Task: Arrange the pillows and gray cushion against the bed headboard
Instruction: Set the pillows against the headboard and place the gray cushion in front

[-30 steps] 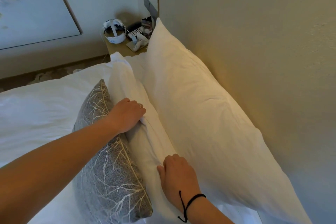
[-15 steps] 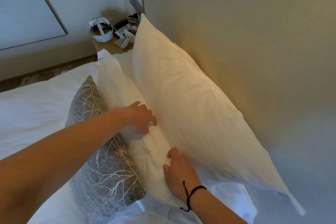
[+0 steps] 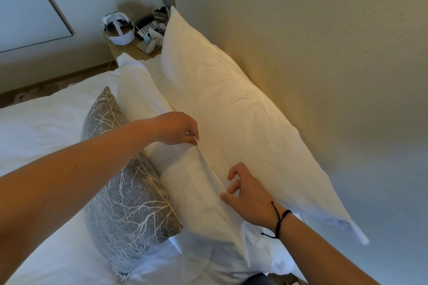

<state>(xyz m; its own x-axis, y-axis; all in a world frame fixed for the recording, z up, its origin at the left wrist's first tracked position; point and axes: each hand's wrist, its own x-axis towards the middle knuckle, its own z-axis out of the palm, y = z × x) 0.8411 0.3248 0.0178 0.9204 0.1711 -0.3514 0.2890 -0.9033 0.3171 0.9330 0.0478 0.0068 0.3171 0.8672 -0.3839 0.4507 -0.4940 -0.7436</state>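
A large white pillow [image 3: 231, 109] leans against the beige headboard [image 3: 324, 53]. In front of it stands a second white pillow [image 3: 192, 192], and the gray cushion [image 3: 129, 196] with a white branch pattern leans on that pillow's front. My left hand [image 3: 178, 128] pinches the top seam of the front pillow between thumb and fingers. My right hand [image 3: 245, 194] touches the same seam lower down, thumb on the fabric and fingers spread; a black cord circles its wrist.
White bedding [image 3: 41, 127] covers the mattress on the left. A wooden nightstand [image 3: 129, 50] beyond the pillows carries a white headset [image 3: 118, 28], a phone and small items. A framed panel [image 3: 27, 2] hangs on the far wall.
My left hand moved from the front pillow's side up to its top seam and pinched it. My right hand slid up the seam and its fingers spread.
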